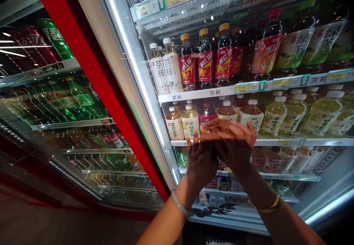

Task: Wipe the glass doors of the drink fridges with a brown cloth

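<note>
A brown cloth is bunched up between my two hands in front of the lit drinks fridge. My left hand, below a pale bangle, has its fingers bent at the cloth's left end, two fingertips poking up beside it. From the right, my right hand has its fingers curled over the cloth; a gold bangle circles that wrist. The hands are close together and hide part of the cloth. Directly behind them are tea bottles, among them a white-capped bottle and a red-labelled bottle.
Shelves hold red-labelled iced tea, green tea and pale yellow bottles. A shelf edge carries price tags. A bright door frame and red post stand left, beside another fridge with green bottles.
</note>
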`<move>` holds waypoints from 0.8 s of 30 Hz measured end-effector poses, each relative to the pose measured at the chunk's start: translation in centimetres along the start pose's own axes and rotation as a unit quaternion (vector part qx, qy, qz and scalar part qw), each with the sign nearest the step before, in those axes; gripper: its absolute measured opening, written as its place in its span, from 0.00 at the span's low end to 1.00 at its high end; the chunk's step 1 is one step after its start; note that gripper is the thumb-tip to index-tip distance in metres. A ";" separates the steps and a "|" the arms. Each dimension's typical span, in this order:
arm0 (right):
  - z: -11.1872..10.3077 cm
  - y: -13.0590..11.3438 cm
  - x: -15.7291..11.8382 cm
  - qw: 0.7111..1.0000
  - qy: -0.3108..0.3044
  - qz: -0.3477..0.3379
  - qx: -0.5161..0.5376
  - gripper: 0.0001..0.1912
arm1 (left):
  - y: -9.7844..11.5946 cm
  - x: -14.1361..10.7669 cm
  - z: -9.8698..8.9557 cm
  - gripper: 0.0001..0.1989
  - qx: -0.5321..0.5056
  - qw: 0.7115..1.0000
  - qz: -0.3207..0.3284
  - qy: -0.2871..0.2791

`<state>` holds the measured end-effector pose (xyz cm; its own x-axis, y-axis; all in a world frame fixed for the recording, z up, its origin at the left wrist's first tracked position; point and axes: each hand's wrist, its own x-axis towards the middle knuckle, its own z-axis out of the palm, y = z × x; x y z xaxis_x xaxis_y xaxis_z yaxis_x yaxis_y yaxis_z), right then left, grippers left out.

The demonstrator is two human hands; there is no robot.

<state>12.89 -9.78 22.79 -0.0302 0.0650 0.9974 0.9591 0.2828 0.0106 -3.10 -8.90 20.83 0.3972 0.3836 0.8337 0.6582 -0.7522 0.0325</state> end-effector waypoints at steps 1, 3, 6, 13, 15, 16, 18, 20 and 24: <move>0.2 0.4 1.0 1.000 0.013 -0.010 0.004 0.12 | 0.2 0.6 -0.6 0.31 -0.013 1.000 -0.006 0.005; 0.5 0.8 2.1 0.999 0.024 -0.021 0.009 0.18 | 0.4 1.5 -1.3 0.34 -0.023 0.999 -0.021 0.023; 0.2 0.7 0.7 0.999 0.008 -0.033 -0.003 0.22 | 0.3 1.8 -0.7 0.36 -0.014 0.999 -0.028 0.035; -3.3 3.8 -4.6 0.997 -0.073 -0.031 -0.010 0.17 | 0.2 0.0 2.1 0.36 0.059 0.998 0.006 0.015; -3.6 5.2 -3.0 0.999 -0.027 -0.012 -0.032 0.15 | 0.6 0.9 1.9 0.38 0.065 0.998 0.012 0.019; -3.5 5.6 -1.6 0.999 0.010 -0.002 -0.039 0.15 | 0.9 1.7 1.7 0.39 0.063 0.998 0.012 0.021; -2.9 5.9 1.5 0.997 0.067 0.013 -0.043 0.16 | 1.5 3.4 1.4 0.41 0.053 0.998 0.005 0.026; -2.0 5.3 3.9 0.995 0.084 0.016 -0.047 0.18 | 2.0 4.6 1.5 0.41 0.043 0.998 -0.004 0.040; -0.9 3.5 3.3 0.995 0.067 -0.046 -0.059 0.16 | 2.2 4.0 2.7 0.40 0.042 0.999 -0.001 0.033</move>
<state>16.38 -9.47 26.19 -0.0899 -0.0861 0.9922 0.9806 0.1664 0.1033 1.64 -7.65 22.73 0.3550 0.3472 0.8680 0.7117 -0.7024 -0.0101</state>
